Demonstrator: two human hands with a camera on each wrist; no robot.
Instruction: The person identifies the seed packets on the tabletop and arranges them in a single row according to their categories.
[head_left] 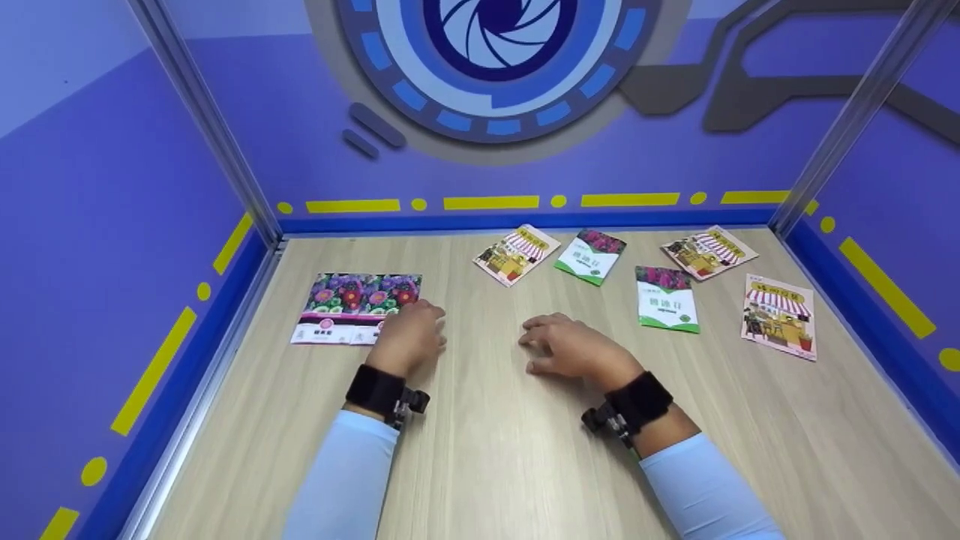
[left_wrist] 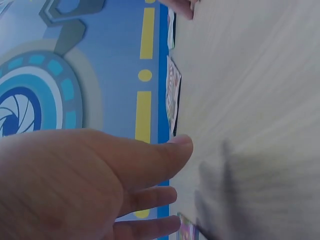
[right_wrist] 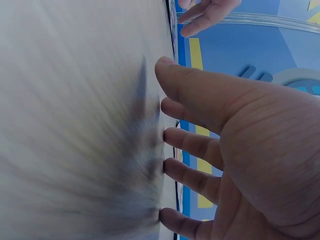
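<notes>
Two flat paper packets printed with purple and red flowers, the left one point(head_left: 327, 300) and the right one point(head_left: 391, 292), lie side by side at the left of the table. My left hand point(head_left: 409, 339) hovers at the right packet's lower right side and covers part of it in the head view. Its thumb point(left_wrist: 150, 157) and fingers hold nothing that I can see. Near the table's middle is my right hand point(head_left: 574, 349), fingers spread and loosely bent. In the right wrist view its fingertips point(right_wrist: 172, 167) are at or just above the wood, with nothing in them.
Pink packets with a striped awning lie at the back point(head_left: 516, 255), back right point(head_left: 709, 253) and right point(head_left: 778, 316). Among them are two green-and-white flower packets, one farther back point(head_left: 590, 256), one nearer point(head_left: 667, 300). Blue walls point(head_left: 525, 176) enclose the wooden table point(head_left: 480, 450).
</notes>
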